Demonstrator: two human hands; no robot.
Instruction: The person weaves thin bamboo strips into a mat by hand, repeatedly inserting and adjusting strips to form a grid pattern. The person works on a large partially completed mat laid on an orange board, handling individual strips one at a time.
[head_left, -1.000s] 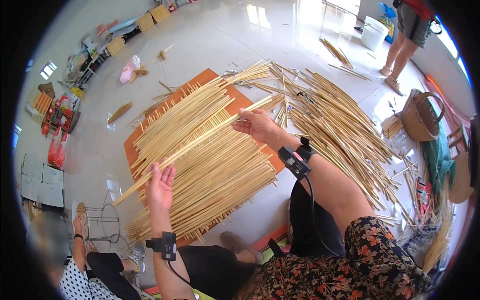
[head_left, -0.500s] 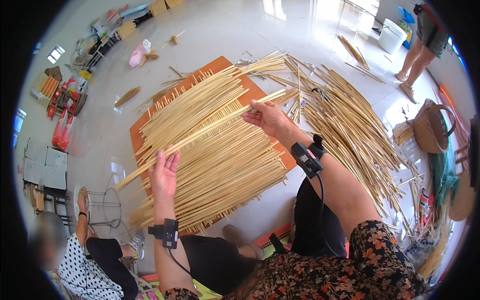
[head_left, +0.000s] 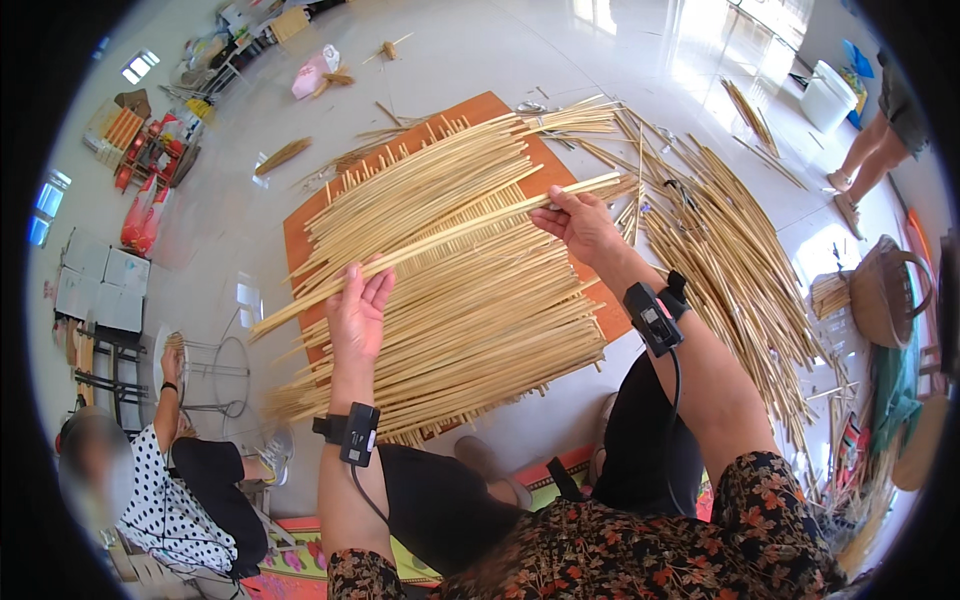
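Slim pale stalks [head_left: 450, 236], light and springy, spanning my two hands

My right hand [head_left: 585, 222] is mostly closed, thumb and fingers pinching the stalks near their upper end. My left hand [head_left: 358, 308] is half-curled, palm up, with thumb and fingertips lightly on them a little in from the lower end. They slant in the air above the board. I'd expect them to weigh little, to flex along their length yet stay fairly stiff, to slide easily and to split if bent sharply; holding near both ends should check the sag.

Beneath, straw-coloured rods [head_left: 450, 340] lie side by side, ridged and dry-looking, over thinner crosswise sticks [head_left: 475, 222]. The flat board [head_left: 305, 232] is smooth orange-brown. Farther right, a loose heap of rods [head_left: 730, 270] covers glossy floor tiles [head_left: 480, 60], and beyond stands a round woven basket [head_left: 878, 300].
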